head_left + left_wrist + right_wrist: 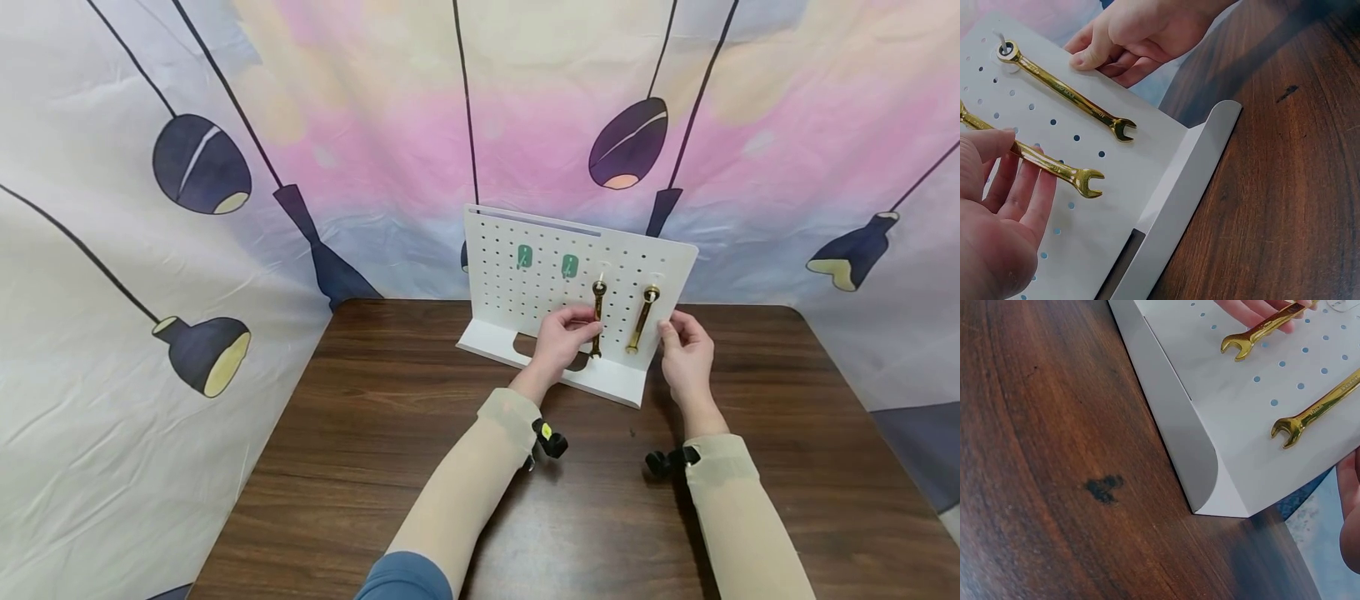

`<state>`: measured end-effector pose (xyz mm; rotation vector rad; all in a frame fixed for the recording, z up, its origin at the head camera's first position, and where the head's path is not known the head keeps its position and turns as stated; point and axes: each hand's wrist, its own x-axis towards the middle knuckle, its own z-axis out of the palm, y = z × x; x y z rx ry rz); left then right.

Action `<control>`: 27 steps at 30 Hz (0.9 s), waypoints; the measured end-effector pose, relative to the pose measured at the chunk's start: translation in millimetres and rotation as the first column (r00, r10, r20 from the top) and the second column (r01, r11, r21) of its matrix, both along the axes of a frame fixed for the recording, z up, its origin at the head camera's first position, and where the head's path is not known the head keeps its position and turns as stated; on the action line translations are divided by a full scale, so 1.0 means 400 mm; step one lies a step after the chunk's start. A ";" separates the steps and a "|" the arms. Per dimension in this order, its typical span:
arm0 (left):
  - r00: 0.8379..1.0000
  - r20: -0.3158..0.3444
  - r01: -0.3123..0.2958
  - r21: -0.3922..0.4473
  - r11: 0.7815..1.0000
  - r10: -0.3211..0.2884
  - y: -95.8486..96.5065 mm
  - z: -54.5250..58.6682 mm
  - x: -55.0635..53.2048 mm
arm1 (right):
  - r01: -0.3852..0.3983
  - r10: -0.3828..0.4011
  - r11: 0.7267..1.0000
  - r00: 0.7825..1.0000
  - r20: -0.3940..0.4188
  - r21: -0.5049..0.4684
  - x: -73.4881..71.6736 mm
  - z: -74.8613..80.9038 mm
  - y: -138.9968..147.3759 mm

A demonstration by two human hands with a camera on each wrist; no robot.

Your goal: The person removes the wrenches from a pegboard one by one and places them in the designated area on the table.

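A white pegboard (pixel 540 287) stands tilted back on the table, with two gold combination wrenches on its right half. My left hand (pixel 558 342) pinches the shaft of the left wrench (pixel 597 312) between thumb and fingers; its ring end is up at a hook and its open jaw points down. The other wrench (pixel 1069 94) hangs by its ring end from a clear hook (pixel 1001 39). At the board's right edge, my right hand (pixel 687 358) grips the edge, thumb on the front and fingers behind.
Two green hook tags (pixel 525 256) sit on the board's upper left. The board's foot (pixel 480 335) rests on the dark wooden table (pixel 360 417), which carries a dark mark (pixel 1105 488). A printed cloth (pixel 375 125) hangs behind.
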<state>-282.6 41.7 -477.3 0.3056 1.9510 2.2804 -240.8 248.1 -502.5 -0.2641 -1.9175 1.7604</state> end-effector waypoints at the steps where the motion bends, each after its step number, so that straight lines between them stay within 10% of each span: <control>1: 1.000 -0.001 0.004 0.001 1.000 -0.004 0.000 0.000 0.000 | 0.000 0.000 1.000 1.000 0.000 0.002 0.000 0.001 0.000; 17: 0.999 -0.038 -0.012 -0.037 0.999 0.010 -0.017 0.004 0.028 | -0.022 0.023 1.000 1.000 -0.008 0.021 0.050 0.073 -0.034; 27: 0.996 -0.084 -0.017 -0.075 0.997 0.011 -0.033 -0.009 0.038 | -0.004 0.003 1.000 1.000 0.019 0.029 0.010 0.011 -0.005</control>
